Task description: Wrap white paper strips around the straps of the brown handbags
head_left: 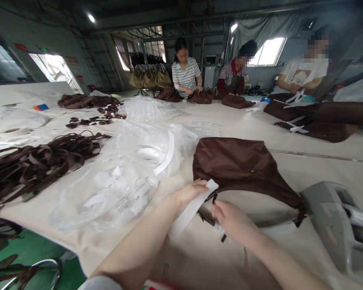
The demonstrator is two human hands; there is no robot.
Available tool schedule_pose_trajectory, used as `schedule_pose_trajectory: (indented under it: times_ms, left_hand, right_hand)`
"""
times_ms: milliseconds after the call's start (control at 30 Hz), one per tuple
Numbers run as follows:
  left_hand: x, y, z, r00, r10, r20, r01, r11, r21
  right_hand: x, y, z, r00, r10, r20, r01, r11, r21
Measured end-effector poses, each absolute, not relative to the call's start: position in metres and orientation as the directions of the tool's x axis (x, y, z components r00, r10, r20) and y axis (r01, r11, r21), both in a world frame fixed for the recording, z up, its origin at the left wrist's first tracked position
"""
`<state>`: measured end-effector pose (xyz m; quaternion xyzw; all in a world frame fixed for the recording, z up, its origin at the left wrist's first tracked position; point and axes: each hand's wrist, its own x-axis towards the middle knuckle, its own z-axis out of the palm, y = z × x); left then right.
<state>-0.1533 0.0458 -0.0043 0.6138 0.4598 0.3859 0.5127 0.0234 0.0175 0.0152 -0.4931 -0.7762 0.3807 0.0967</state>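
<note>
A dark brown handbag (pixel 234 159) lies flat on the table before me, its curved strap side toward me. My left hand (pixel 191 193) is closed on a long white strip (pixel 195 209), which looks like paper or foam, beside the bag's left strap end. Close by on the right, my right hand (pixel 231 220) is closed with the fingers pinched at the narrow dark strap end (pixel 214 198) near the bag. A small pale bit shows under its fingers, too blurred to name. The fingertips of this hand are partly hidden.
A grey tape dispenser (pixel 326 213) stands at the right. Clear plastic bags (pixel 133 161) and a pile of brown straps (pixel 48 161) lie at the left. Across the table, several people work at brown bags (pixel 236 101); more brown bags (pixel 320 131) lie at the far right.
</note>
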Motion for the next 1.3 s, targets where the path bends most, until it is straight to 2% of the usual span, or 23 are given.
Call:
schedule_pose_trajectory:
  times_ms: [67, 133, 233, 367, 433, 633, 733, 900, 1100, 1300]
  left_hand:
    - [-0.147, 0.048, -0.009, 0.333, 0.943, 0.006, 0.207, -0.080, 0.975]
    - [-0.141, 0.048, -0.012, 0.340, 0.940, 0.018, 0.223, -0.100, 0.970]
    - [-0.139, 0.048, -0.014, 0.335, 0.942, 0.035, 0.256, -0.127, 0.958]
    - [-0.146, 0.048, -0.012, 0.379, 0.925, -0.011, 0.191, -0.067, 0.979]
    - [-0.149, 0.046, -0.010, 0.405, 0.914, -0.035, 0.168, -0.037, 0.985]
    - [-0.139, 0.047, -0.012, 0.385, 0.919, -0.088, 0.250, -0.012, 0.968]
    - [-0.135, 0.048, -0.014, 0.389, 0.918, -0.079, 0.286, -0.039, 0.957]
    - [-0.138, 0.049, -0.010, 0.469, 0.874, -0.125, 0.166, 0.051, 0.985]
    - [-0.127, 0.059, -0.005, 0.503, 0.850, -0.158, 0.247, 0.034, 0.969]
    - [-0.124, 0.063, -0.011, 0.483, 0.848, -0.220, 0.285, 0.085, 0.955]
  right_hand:
    - [0.006, 0.005, 0.012, -0.573, 0.804, -0.157, 0.782, 0.480, -0.397]
    - [-0.007, -0.002, 0.010, -0.647, 0.746, -0.155, 0.758, 0.609, -0.234]
    - [-0.014, -0.001, 0.013, -0.707, 0.688, -0.165, 0.707, 0.680, -0.195]
    - [0.008, 0.008, 0.019, -0.721, 0.676, -0.153, 0.690, 0.679, -0.251]
    - [0.027, 0.016, 0.022, -0.677, 0.708, -0.203, 0.735, 0.634, -0.238]
    - [0.077, 0.061, 0.026, -0.385, 0.856, -0.345, 0.920, 0.383, -0.079]
    - [0.091, 0.076, 0.025, -0.359, 0.858, -0.368, 0.932, 0.350, -0.093]
    - [0.092, 0.072, 0.028, -0.370, 0.881, -0.295, 0.929, 0.346, -0.131]
    - [0.060, 0.043, 0.036, -0.616, 0.746, -0.254, 0.767, 0.495, -0.408]
    - [0.038, 0.028, 0.030, -0.662, 0.719, -0.212, 0.708, 0.506, -0.492]
